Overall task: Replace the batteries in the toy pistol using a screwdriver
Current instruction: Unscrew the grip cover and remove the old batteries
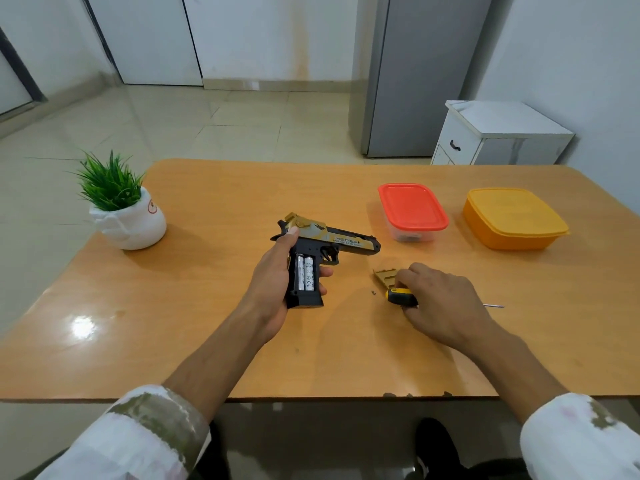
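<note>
The left fingers point(325, 271) are curled round the grip of the pistol point(346, 239), its two batteries point(304, 273) exposed, over the bench point(207, 306). The right fingers point(408, 277) are curled on the screwdriver point(398, 295) handle, beside a loose cover point(384, 274) and a screw point(373, 292). Farther back on the glossy wood are set a red box point(412, 206), a yellow box point(512, 216) and a plant point(117, 202); a tiled floor point(207, 123) and a white cabinet point(498, 133) are seen beyond.
</note>
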